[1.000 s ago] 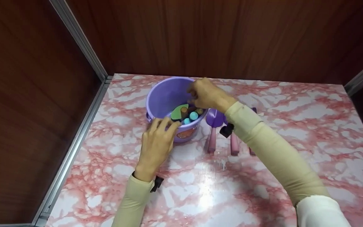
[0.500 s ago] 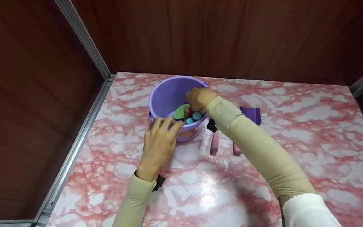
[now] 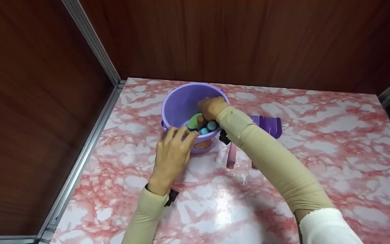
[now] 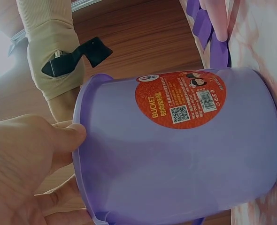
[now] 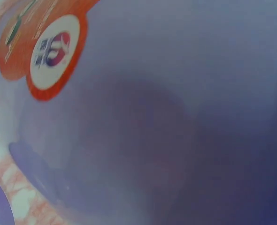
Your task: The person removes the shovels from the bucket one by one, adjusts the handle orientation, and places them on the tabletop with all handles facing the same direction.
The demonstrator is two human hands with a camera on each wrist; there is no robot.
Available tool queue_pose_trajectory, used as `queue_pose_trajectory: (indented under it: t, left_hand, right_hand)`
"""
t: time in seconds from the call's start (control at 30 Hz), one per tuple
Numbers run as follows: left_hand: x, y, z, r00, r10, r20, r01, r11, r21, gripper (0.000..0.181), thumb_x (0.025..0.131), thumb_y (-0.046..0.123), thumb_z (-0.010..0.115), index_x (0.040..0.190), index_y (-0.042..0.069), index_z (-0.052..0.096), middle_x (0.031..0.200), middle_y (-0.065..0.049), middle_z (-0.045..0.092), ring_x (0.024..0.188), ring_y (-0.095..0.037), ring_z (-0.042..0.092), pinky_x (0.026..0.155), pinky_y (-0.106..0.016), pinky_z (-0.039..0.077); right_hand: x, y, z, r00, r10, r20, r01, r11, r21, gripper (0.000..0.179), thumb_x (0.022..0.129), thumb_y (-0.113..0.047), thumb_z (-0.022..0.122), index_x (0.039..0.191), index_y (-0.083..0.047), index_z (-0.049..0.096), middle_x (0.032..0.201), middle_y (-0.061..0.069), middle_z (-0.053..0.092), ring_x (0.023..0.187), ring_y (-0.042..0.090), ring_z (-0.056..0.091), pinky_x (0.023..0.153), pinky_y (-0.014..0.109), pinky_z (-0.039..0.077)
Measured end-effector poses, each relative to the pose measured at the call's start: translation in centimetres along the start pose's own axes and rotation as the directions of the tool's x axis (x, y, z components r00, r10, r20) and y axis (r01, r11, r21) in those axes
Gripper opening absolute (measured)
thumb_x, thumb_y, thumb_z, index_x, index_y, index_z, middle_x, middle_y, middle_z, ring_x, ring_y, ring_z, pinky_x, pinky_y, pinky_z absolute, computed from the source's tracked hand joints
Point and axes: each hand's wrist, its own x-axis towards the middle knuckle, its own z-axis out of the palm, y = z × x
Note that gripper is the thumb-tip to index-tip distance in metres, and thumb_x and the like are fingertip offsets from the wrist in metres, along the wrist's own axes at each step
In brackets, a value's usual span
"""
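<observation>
On my screen the right hand (image 3: 212,106) has dipped into the purple bucket (image 3: 178,105), so work is inside, a green thing (image 3: 193,122) near its fingers; I can't tell if they grip. The left hand (image 3: 172,154) pinches the rim.

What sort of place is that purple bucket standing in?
Probably a walled booth or work nook, though I can't tell exactly: brown panels stand left, behind and right of a marbled surface, and metal strips run along panel edges.

Beige sleeves (image 3: 274,159), white cuff (image 3: 328,227), black wrist mounts (image 4: 62,64)
</observation>
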Motion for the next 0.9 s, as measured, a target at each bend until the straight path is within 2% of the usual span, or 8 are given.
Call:
queue_pose_trajectory:
  t: [0.2,0.33,0.5,0.6,0.73,0.9]
  left_hand:
    - [0.0,0.0,0.0,1.0,0.004,0.005,-0.004,1.0,0.005,0.019,0.096,0.01,0.076,0.113,0.019,0.078,0.101,-0.002,0.07,0.092,-0.025,0.065,0.054,-0.04,0.062]
    - [0.0,-0.1,0.0,1.0,0.004,-0.006,-0.004,1.0,-0.008,0.016,0.098,0.012,0.076,0.112,0.019,0.078,0.099,-0.001,0.069,0.092,-0.025,0.065,0.055,-0.04,0.061]
    - [0.0,-0.2,-0.1,1.0,-0.001,-0.003,0.001,1.0,-0.023,0.013,0.1,0.013,0.074,0.111,0.019,0.078,0.099,-0.001,0.068,0.092,-0.025,0.064,0.055,-0.039,0.061]
    - [-0.1,-0.2,0.0,1.0,-0.004,0.0,0.004,1.0,-0.026,0.012,0.101,0.012,0.074,0.11,0.018,0.078,0.099,-0.002,0.068,0.091,-0.025,0.064,0.056,-0.039,0.061]
    - [-0.1,-0.2,0.1,1.0,0.003,-0.007,-0.003,1.0,-0.025,0.011,0.1,0.012,0.074,0.109,0.018,0.077,0.098,-0.002,0.068,0.089,-0.025,0.064,0.055,-0.039,0.06]
    - [0.0,-0.3,0.2,1.0,0.009,-0.02,-0.009,1.0,-0.015,0.011,0.101,0.012,0.072,0.107,0.019,0.077,0.098,-0.001,0.067,0.09,-0.025,0.064,0.052,-0.038,0.059]
  right_hand:
    - [0.0,-0.1,-0.3,1.0,-0.006,-0.011,0.006,1.0,-0.023,0.027,0.101,-0.017,0.065,0.123,-0.003,0.072,0.127,0.018,0.073,0.112,0.035,0.069,0.101,0.052,0.059]
    - [-0.4,-0.1,-0.9,0.999,-0.022,-0.049,0.019,0.999,-0.051,0.024,0.1,-0.015,0.065,0.118,-0.004,0.075,0.124,0.018,0.075,0.109,0.034,0.071,0.097,0.051,0.061]
    - [-0.8,-0.1,-1.7,0.998,-0.014,-0.06,0.01,0.998,-0.059,0.025,0.099,-0.021,0.07,0.118,-0.006,0.075,0.127,0.017,0.074,0.111,0.033,0.07,0.102,0.053,0.058]
    - [-1.2,-0.1,-2.1,0.999,-0.004,-0.054,0.001,0.998,-0.06,0.028,0.101,-0.024,0.068,0.121,-0.005,0.073,0.129,0.017,0.072,0.113,0.034,0.069,0.107,0.054,0.054]
    - [-1.8,-0.1,-2.5,0.997,-0.005,-0.08,-0.003,0.995,-0.102,0.027,0.102,-0.016,0.061,0.123,-0.003,0.071,0.131,0.017,0.071,0.118,0.035,0.069,0.109,0.055,0.053]
    - [-2.8,0.2,-3.2,0.989,-0.011,-0.145,-0.012,0.987,-0.159,0.026,0.098,-0.006,0.06,0.121,-0.004,0.072,0.128,0.017,0.073,0.116,0.037,0.071,0.106,0.056,0.055]
